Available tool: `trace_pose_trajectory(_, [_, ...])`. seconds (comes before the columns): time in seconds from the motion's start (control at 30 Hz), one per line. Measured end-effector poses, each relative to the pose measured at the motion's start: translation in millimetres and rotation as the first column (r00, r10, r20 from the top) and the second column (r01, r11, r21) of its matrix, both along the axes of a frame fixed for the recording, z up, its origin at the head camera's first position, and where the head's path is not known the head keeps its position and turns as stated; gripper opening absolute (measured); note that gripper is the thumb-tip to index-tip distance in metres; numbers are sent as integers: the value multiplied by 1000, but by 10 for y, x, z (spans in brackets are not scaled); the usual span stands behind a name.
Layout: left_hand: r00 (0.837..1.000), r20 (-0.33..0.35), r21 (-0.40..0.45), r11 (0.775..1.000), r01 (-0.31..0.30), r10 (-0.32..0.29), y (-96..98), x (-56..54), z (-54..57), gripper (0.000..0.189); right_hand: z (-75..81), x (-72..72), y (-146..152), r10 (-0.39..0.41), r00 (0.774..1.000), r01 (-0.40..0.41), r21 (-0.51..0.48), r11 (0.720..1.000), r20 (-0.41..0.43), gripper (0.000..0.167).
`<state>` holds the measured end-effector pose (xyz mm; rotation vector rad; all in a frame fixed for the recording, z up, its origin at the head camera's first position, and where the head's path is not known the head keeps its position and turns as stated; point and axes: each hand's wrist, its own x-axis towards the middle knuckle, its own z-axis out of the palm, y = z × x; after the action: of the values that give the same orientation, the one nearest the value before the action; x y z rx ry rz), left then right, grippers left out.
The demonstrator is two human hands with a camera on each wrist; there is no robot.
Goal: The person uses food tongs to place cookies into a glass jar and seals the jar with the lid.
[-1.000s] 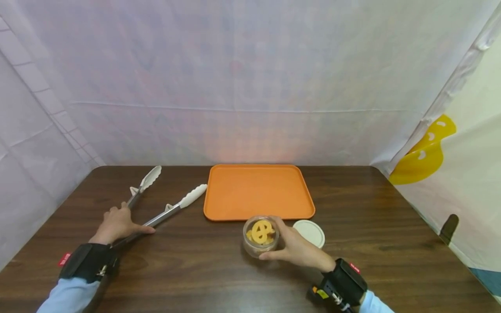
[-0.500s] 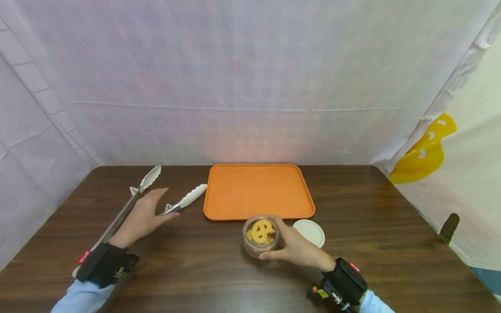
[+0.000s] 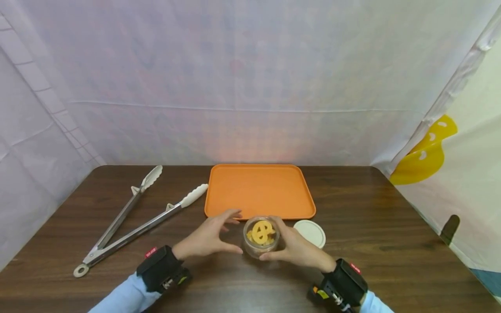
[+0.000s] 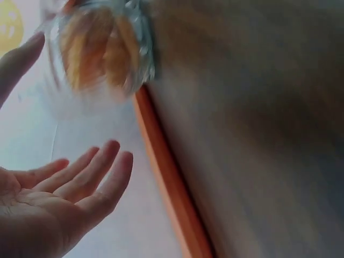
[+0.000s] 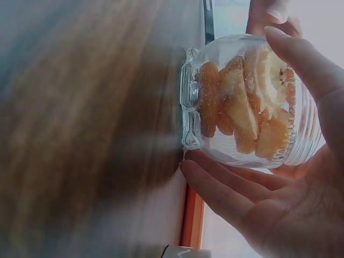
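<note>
A clear glass jar stands uncovered on the table in front of the orange tray, with golden-yellow biscuit-like pieces inside. My right hand grips the jar from its right side, thumb and fingers curved around the glass, as the right wrist view also shows. My left hand is at the jar's left side, fingers spread and thumb apart, with a small gap to the glass. In the left wrist view the open palm faces the jar, which is blurred there.
An orange tray lies behind the jar. A round white lid is on the table right of the jar, close to the right hand. Metal tongs with white tips lie spread at the left. A pale cloth hangs behind the table.
My left hand has let go of the tongs and moved right to the jar's left side. The tongs stay on the table, spread. The right hand and jar have not moved.
</note>
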<state>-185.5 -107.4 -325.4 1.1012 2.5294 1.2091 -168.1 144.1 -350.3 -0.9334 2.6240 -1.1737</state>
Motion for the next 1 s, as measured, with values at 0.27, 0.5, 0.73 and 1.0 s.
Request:
trace_pose_trajectory(0.27, [996, 85, -56, 998, 28, -24, 241, -44, -77, 101, -5, -4, -2, 60, 997, -58, -53, 997, 44, 76])
trace_pose_trajectory(0.5, [990, 131, -64, 996, 55, -46, 303, -76, -64, 100, 6, -3, -6, 62, 998, -60, -57, 997, 33, 78])
trace_pose_trajectory(0.73, [983, 145, -22, 993, 117, -112, 316, -102, -77, 83, 9, -8, 2, 44, 998, -43, -20, 999, 39, 81])
trace_pose_trajectory(1.0, [986, 148, -50, 995, 89, -81, 319, -91, -70, 83, 142, 5, 191, 12, 1000, -10, 74, 997, -22, 83])
